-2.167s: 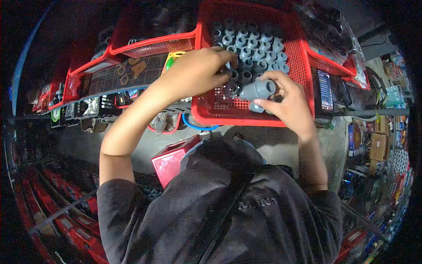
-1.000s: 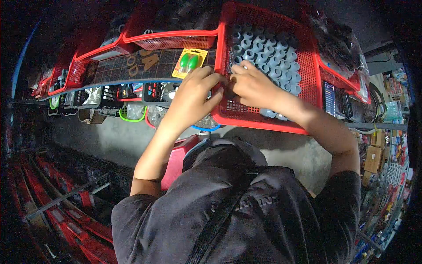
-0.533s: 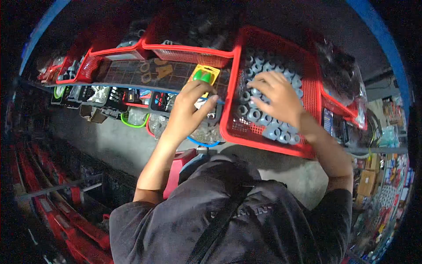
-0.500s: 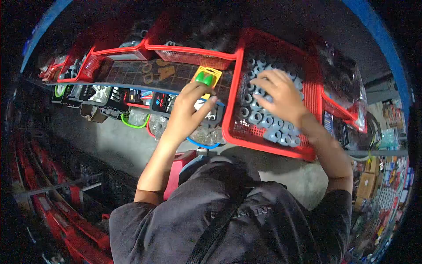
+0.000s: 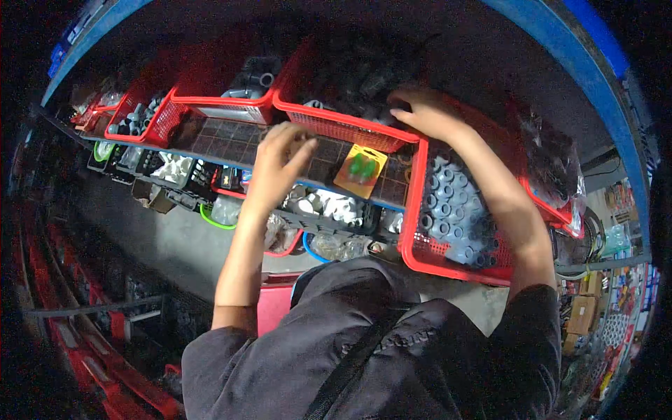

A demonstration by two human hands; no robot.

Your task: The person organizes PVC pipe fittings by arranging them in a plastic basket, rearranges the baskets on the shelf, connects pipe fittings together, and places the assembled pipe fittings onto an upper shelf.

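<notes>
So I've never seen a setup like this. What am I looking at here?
There is no machine: these are a person's two bare hands, seen by one head-worn camera looking forward and down. The right hand reaches over a red mesh plastic basket; its fingertips are in shadow, so I can't tell if it holds anything. The left hand is raised, fingers curled and thumb apart, with no held item visible. On the dark, grid-lined shelf lies a yellow card pack with green pieces. To its right, a second red mesh basket holds rows of grey, hollow-ended fittings.
</notes>
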